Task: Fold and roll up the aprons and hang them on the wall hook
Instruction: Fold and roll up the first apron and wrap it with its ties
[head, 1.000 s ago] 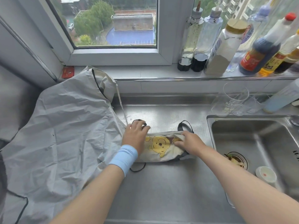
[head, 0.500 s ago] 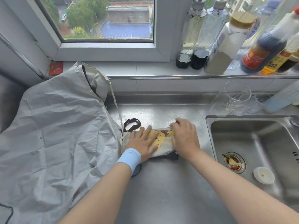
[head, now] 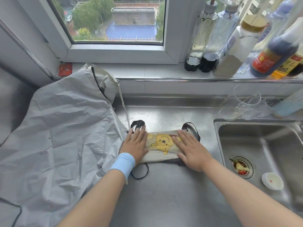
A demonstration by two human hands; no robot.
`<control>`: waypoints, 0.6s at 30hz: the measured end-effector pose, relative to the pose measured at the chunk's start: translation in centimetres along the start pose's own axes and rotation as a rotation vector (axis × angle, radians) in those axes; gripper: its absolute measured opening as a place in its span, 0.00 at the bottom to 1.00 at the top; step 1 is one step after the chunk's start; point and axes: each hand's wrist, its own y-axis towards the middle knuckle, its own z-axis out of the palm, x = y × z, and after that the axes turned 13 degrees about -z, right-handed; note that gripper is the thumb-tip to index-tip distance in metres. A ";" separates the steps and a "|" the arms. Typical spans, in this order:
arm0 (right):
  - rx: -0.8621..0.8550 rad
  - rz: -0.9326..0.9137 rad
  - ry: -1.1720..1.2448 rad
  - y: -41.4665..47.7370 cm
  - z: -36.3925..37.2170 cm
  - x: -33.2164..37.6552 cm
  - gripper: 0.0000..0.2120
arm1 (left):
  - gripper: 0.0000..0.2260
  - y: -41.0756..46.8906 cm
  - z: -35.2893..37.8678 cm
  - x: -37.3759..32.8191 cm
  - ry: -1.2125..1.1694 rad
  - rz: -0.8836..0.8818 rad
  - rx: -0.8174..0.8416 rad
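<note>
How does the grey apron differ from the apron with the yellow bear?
The grey apron lies spread out and crumpled; the bear apron is folded into a narrow strip. The grey apron is plain; the bear apron carries a print. Both lie on the steel counter.

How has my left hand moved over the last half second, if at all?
Yes: the left hand slid left, away from the sink toward the gray apron, uncovering more of the folded apron.
</note>
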 end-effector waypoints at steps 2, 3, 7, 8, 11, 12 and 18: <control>-0.041 -0.014 0.004 0.2 -0.7 0.7 0.31 | 0.30 -0.4 -0.5 -0.3 -0.041 0.118 -0.141; -0.072 -0.042 0.007 0.4 -1.0 1.2 0.29 | 0.30 -0.8 -0.6 -0.4 -0.053 0.181 -0.175; -0.182 -0.137 0.045 0.6 -1.6 3.3 0.18 | 0.37 -1.9 -1.4 -1.0 -0.087 0.134 0.098; -0.185 -0.153 0.044 0.5 -1.7 3.7 0.15 | 0.38 -1.9 -1.7 -1.1 -0.078 0.115 0.132; -0.194 -0.184 0.048 0.0 -1.9 4.1 0.12 | 0.33 -1.3 -2.5 -1.3 -0.088 0.090 0.206; -0.220 -0.191 0.044 -0.1 -1.9 4.1 0.12 | 0.31 -0.9 -2.8 -1.3 -0.090 0.092 0.214; -0.380 -0.228 -0.224 -1.7 -3.2 3.0 0.10 | 0.20 1.4 -6.5 -0.6 -0.191 -0.031 0.295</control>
